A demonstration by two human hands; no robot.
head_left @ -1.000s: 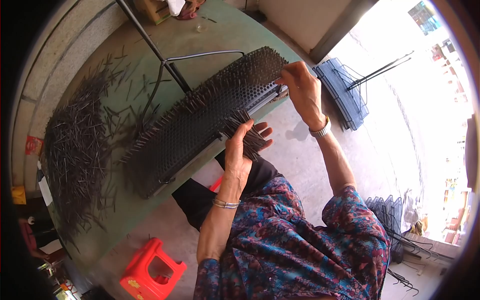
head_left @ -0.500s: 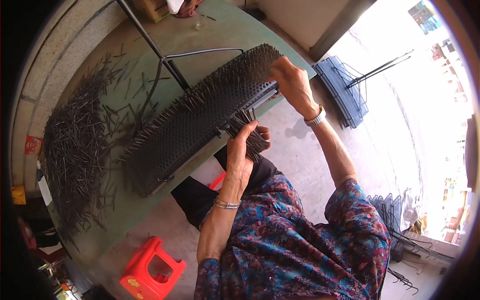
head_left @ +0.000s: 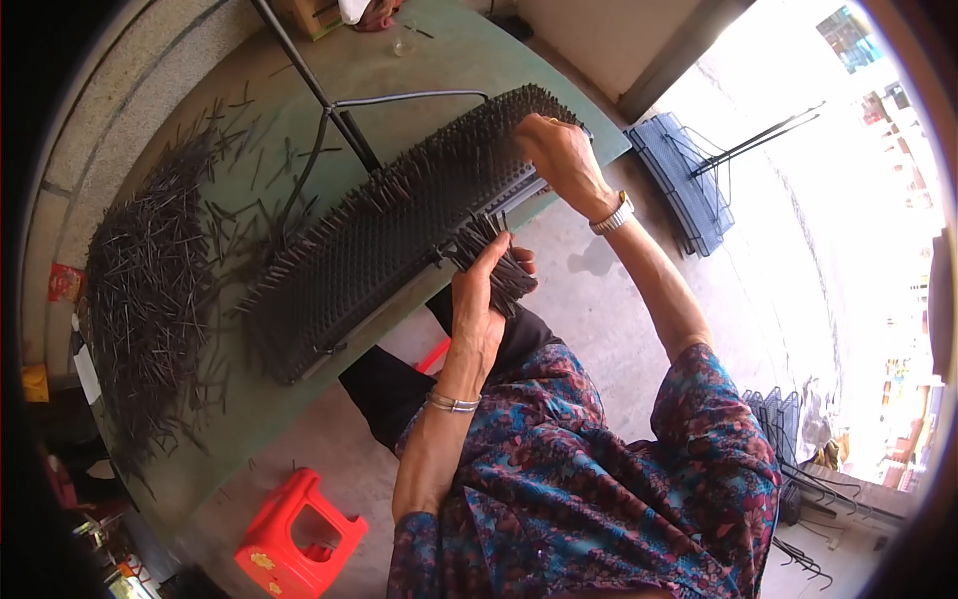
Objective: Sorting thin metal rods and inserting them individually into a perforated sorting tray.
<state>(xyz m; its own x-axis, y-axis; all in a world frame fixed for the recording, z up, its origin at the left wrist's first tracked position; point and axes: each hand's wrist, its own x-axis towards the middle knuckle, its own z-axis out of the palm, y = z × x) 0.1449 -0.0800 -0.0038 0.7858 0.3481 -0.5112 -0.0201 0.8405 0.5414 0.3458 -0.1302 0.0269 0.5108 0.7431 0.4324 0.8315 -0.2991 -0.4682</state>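
A long black perforated board (head_left: 354,275) lies slantwise along the table's near edge. Thin dark sticks (head_left: 439,155) stand upright in many of its holes, densest along the far side and right end. My left hand (head_left: 477,295) is closed round a bundle of the same dark sticks (head_left: 511,278), just off the board's near edge. Over the board's right part, my right hand (head_left: 567,165) has its fingers curled together among the standing sticks. Whatever its fingertips hold is hidden. A large loose pile of dark sticks (head_left: 150,299) covers the table's left side.
A metal rod stand (head_left: 329,108) rises behind the board on the green table (head_left: 439,45). A red plastic stool (head_left: 299,534) stands on the floor at lower left. Dark rack panels with rods (head_left: 684,185) are beyond the table's right end; more wire racks (head_left: 778,424) lie lower right.
My right hand has moved a little left along the board. My left hand keeps the bundle in nearly the same place.
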